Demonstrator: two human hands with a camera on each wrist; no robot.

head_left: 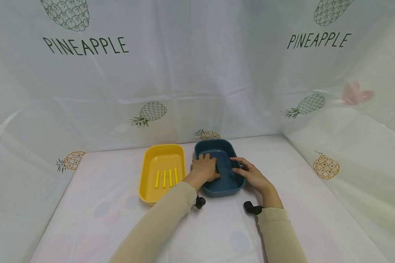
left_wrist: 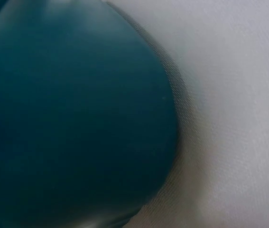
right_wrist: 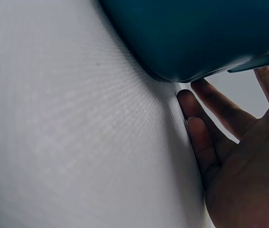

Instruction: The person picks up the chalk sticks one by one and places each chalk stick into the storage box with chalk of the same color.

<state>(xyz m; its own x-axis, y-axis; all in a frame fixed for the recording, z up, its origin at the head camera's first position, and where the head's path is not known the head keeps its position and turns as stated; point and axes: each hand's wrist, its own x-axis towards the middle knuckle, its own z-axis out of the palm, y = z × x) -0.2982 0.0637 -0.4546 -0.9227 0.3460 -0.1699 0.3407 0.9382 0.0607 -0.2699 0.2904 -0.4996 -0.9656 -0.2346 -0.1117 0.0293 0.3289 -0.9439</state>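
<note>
My left hand [head_left: 204,168] reaches over the left side of a dark blue tray [head_left: 222,186], fingers spread and pointing away, the thumb inside the tray. What lies beneath its palm is hidden. The left wrist view shows only the tray's outer end wall [left_wrist: 87,114] and tablecloth. At the tray's right side, my right hand [head_left: 254,178] has its thumb and a finger over the rim. In the right wrist view, the fairly straight fingers [right_wrist: 227,111] of that hand touch the tray's outside, the lower ones close to the cloth.
Just left of the blue tray stands a yellow tray [head_left: 164,151] with several thin yellow sticks [head_left: 164,179] lying side by side in it; my left sleeve [head_left: 161,219] overlaps its near corner. A white curtain [head_left: 197,73] with pineapple prints hangs behind the white-covered table [head_left: 118,233].
</note>
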